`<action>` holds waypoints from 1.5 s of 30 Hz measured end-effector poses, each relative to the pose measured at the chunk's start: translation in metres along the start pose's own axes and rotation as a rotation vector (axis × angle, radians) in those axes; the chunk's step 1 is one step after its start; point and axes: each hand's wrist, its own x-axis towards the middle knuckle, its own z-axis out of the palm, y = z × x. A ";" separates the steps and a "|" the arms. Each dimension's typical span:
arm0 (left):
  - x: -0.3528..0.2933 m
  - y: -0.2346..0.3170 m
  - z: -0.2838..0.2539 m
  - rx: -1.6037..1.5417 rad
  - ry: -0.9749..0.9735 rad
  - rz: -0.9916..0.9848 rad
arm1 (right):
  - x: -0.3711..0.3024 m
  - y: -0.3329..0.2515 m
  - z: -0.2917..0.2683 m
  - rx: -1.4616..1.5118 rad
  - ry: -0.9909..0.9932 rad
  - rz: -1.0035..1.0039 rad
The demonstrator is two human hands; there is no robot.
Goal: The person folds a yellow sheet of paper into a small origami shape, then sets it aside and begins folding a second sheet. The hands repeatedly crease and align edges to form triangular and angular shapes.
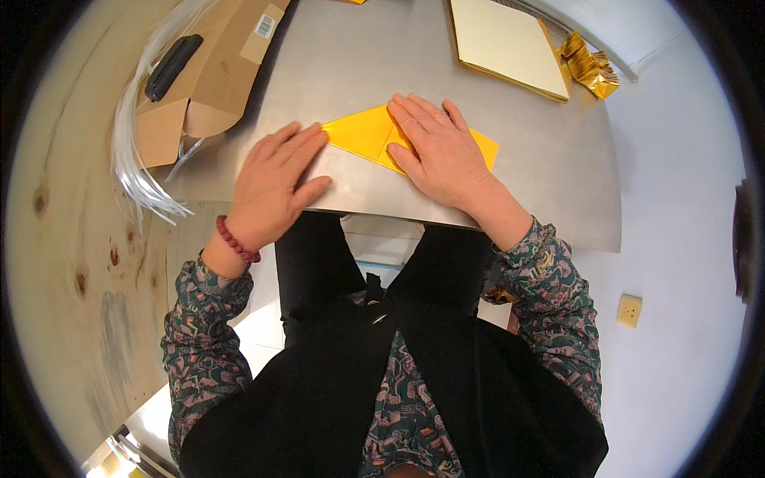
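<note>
A folded sheet of shiny yellow-gold paper (360, 134) lies on the grey metal table, its narrow point to the left and its wider end to the right. My right hand (437, 151) rests flat across its right part, fingers stretched out and thumb apart, hiding some of the paper. At the pointed left end, the fingertips of my left hand (279, 175) touch the paper's tip. That hand is laid out flat, its thumb spread away from the fingers, and a dark red bead bracelet circles the wrist. A crease line shows near my right thumb.
At the far right lie a stack of cream sheets with gold edges (510, 44) and a bundle of pleated gold foil (590, 68). A cardboard box (211, 72) stands on the left, with white plastic strips (131, 143) and a black handle-like piece (174, 68) beside it.
</note>
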 end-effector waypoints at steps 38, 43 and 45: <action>0.062 0.038 0.044 -0.028 -0.092 0.023 | -0.081 0.008 -0.043 0.044 -0.096 0.188; 0.061 0.036 0.041 -0.051 -0.103 0.034 | -0.086 0.009 -0.043 -0.029 -0.093 0.203; 0.062 0.035 0.041 -0.028 -0.104 0.050 | -0.084 0.009 -0.043 -0.026 -0.082 0.198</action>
